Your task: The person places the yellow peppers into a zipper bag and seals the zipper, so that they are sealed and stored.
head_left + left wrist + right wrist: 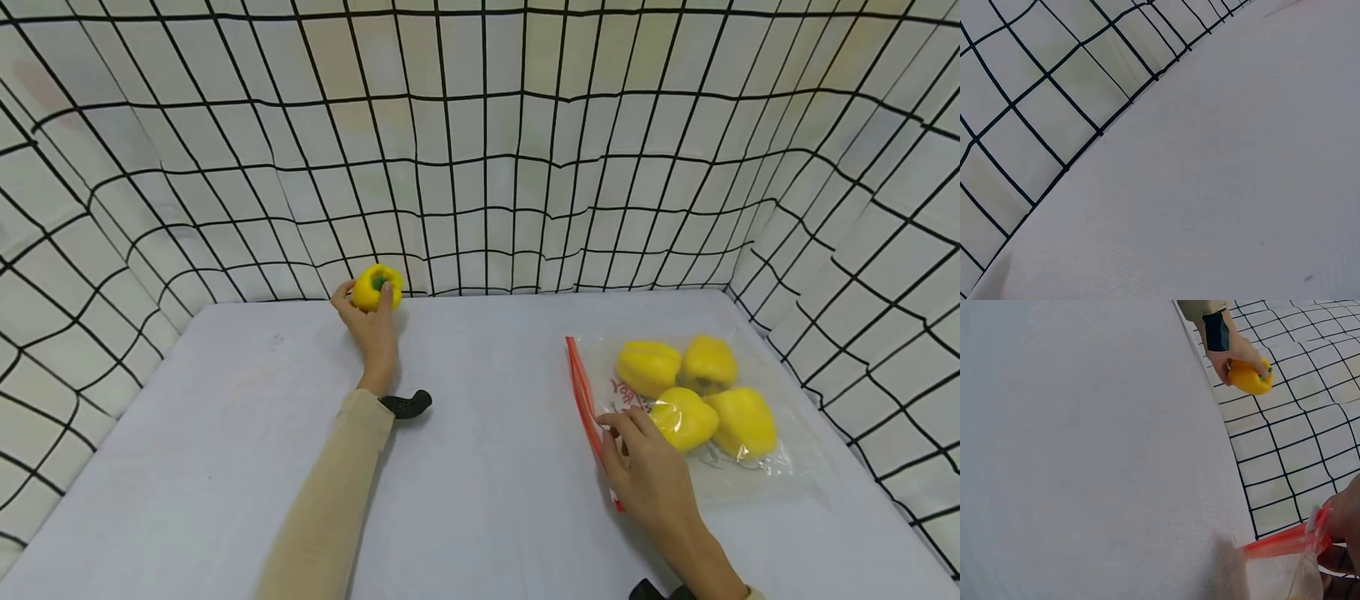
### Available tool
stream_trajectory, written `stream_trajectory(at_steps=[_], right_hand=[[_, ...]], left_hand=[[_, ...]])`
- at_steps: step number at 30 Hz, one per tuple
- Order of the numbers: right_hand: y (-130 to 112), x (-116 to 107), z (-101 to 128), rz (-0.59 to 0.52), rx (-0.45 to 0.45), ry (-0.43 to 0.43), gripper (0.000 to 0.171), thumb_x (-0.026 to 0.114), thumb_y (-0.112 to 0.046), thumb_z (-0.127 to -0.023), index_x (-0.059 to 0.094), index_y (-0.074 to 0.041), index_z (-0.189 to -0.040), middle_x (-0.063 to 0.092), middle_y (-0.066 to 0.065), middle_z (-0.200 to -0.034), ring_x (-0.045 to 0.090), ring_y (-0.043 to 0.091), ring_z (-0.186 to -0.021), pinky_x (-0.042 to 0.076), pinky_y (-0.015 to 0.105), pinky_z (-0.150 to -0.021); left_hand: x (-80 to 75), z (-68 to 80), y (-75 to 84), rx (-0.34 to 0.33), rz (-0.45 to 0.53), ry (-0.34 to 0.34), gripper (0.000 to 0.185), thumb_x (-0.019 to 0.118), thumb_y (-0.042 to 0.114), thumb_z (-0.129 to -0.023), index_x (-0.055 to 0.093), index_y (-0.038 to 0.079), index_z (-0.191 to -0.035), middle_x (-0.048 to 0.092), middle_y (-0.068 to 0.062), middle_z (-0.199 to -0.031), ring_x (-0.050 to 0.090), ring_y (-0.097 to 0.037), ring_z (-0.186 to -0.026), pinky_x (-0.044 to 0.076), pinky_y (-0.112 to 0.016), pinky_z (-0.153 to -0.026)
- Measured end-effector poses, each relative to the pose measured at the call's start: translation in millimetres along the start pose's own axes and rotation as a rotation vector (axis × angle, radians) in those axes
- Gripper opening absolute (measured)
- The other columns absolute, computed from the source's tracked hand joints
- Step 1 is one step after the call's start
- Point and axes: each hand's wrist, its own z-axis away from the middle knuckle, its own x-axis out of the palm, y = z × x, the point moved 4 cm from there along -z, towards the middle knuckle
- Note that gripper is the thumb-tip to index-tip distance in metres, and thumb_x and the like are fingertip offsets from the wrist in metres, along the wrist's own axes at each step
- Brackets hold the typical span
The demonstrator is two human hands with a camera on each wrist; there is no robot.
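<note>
My left hand reaches to the far edge of the table and grips a yellow bell pepper with a green stem; the right wrist view shows the same pepper in that hand. On the right lies a clear zip bag with a red closure strip, holding several yellow peppers. My right hand pinches the bag's open edge at the red strip. The left wrist view shows only table and netting.
The white table is walled on three sides by white cloth with black netting. A black wrist strap sits on my left forearm's beige sleeve.
</note>
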Motion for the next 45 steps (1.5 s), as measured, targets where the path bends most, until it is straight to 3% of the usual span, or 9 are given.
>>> stream_trajectory(at_steps=[7,15,21,28,37,45], right_hand=[[0,0,0,0.009,-0.004,0.006,0.022,0.075,-0.009,-0.083,0.070,-0.015,-0.104,0.056,-0.005,-0.086,0.050,0.009,-0.069,0.046,0.018,-0.054],[-1,-1,-1,0.012,-0.002,0.000,0.023,0.076,-0.008,-0.083,0.071,-0.014,-0.104,0.057,-0.005,-0.086,0.050,0.010,-0.068,0.046,0.018,-0.053],[-2,-1,-2,0.010,0.003,-0.010,0.023,0.075,-0.009,-0.083,0.071,-0.015,-0.105,0.058,-0.005,-0.088,0.052,0.010,-0.070,0.047,0.019,-0.055],[-3,0,-2,0.006,0.018,-0.027,0.023,0.075,-0.010,-0.084,0.071,-0.015,-0.106,0.059,-0.005,-0.090,0.053,0.010,-0.071,0.049,0.019,-0.056],[-2,-2,-1,0.008,0.003,0.001,0.022,0.075,-0.009,-0.083,0.071,-0.015,-0.104,0.059,-0.005,-0.089,0.051,0.008,-0.068,0.046,0.018,-0.054],[-2,-1,0,0.004,0.008,0.000,0.022,0.075,-0.009,-0.083,0.071,-0.015,-0.104,0.059,-0.005,-0.089,0.052,0.008,-0.069,0.047,0.019,-0.055]], left_hand=[[6.8,1.6,-0.4,-0.027,0.091,-0.084,0.053,0.059,0.046,-0.096,0.031,0.029,-0.137,0.043,0.001,-0.135,0.052,-0.013,-0.113,0.050,-0.023,-0.092],[12.4,5.8,6.7,-0.103,0.190,-0.159,0.049,0.052,0.056,-0.096,0.033,0.028,-0.132,0.052,-0.001,-0.118,0.064,-0.021,-0.091,0.061,-0.029,-0.067],[13.4,12.9,21.1,-0.180,0.202,-0.220,0.047,0.047,0.055,-0.099,0.031,0.026,-0.132,0.057,-0.002,-0.107,0.068,-0.022,-0.081,0.061,-0.031,-0.066],[17.2,24.2,45.1,-0.190,0.175,-0.293,0.042,0.036,0.052,-0.103,0.034,0.023,-0.134,0.059,0.000,-0.107,0.067,-0.023,-0.082,0.061,-0.033,-0.068],[29.0,20.9,40.1,-0.167,0.135,-0.354,0.048,0.033,0.058,-0.101,0.044,0.020,-0.128,0.062,0.000,-0.105,0.066,-0.017,-0.074,0.060,-0.029,-0.061],[40.5,27.5,47.8,-0.133,0.078,-0.480,0.050,0.032,0.062,-0.100,0.046,0.021,-0.125,0.063,-0.001,-0.101,0.066,-0.015,-0.074,0.059,-0.027,-0.060]])
